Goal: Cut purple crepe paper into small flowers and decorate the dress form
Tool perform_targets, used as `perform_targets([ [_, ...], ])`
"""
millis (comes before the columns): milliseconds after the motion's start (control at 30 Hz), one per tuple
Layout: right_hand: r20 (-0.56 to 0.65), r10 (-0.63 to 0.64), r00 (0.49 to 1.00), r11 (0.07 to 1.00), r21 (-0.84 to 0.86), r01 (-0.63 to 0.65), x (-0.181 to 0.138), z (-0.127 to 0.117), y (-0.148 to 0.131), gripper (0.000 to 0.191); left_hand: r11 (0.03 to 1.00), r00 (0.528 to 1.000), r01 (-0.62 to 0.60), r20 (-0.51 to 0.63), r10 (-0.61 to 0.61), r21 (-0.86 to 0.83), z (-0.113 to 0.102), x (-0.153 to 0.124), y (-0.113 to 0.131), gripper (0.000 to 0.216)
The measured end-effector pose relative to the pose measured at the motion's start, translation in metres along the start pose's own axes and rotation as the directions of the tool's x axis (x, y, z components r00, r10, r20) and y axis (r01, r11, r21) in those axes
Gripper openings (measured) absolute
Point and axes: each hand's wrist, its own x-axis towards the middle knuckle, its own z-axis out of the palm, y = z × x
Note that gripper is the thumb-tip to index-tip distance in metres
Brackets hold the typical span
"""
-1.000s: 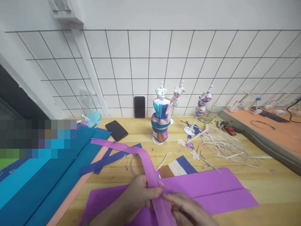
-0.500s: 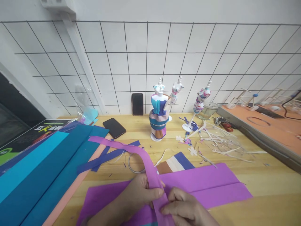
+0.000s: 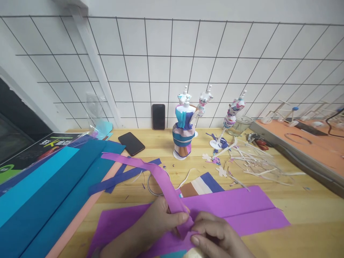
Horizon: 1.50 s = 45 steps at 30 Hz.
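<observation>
A long purple crepe paper strip [image 3: 164, 182] runs from the left across the table to my hands. My left hand [image 3: 158, 224] is closed round it, thumb pressed on top. My right hand [image 3: 212, 234] pinches the near end of the same strip, fingertips close to the left thumb. Under both hands lies a folded purple crepe sheet [image 3: 242, 204]. Just behind it is a small striped piece [image 3: 201, 184] in brown, cream and blue. A teal scrap [image 3: 174, 253] shows below my hands, partly cut off by the frame edge.
Small dress forms stand at the back, one in a paper dress [image 3: 185, 134]. Two phones are there, one lying flat [image 3: 131, 144], one propped on the wall [image 3: 158, 116]. Teal crepe sheets [image 3: 59, 190] lie left; thin white strips [image 3: 252, 157], a glass jar [image 3: 242, 125] right.
The near end of the purple strip, which ran down past the frame's bottom, now ends folded between my hands. My right hand has shifted slightly. The camera view has tilted a little.
</observation>
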Motion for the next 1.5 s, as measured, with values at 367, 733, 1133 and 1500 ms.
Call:
perform_targets([
  [367, -0.067, 0.22, 0.973, 0.975, -0.005, -0.22, 0.0, 0.007, 0.012, 0.032, 0.994, 0.994, 0.105, -0.039, -0.105, 0.014, 0.004, 0.005, -0.005, 0.036],
  [733, -0.03, 0.313, 0.949, 0.949, 0.035, -0.312, 0.001, 0.012, 0.015, 0.038, 0.983, 0.982, 0.181, -0.056, -0.182, -0.017, 0.008, 0.005, -0.001, 0.044],
  [1133, -0.061, 0.36, 0.931, 0.932, 0.052, -0.358, 0.001, 0.013, 0.019, 0.039, 1.0, 0.988, 0.0, 0.156, -0.003, 0.019, 0.009, 0.001, -0.002, 0.008],
  [1500, -0.053, 0.352, 0.934, 0.915, 0.229, -0.332, 0.001, 0.014, 0.024, 0.041, 0.997, 0.997, -0.002, 0.074, -0.004, 0.079, 0.007, 0.003, -0.006, 0.018],
])
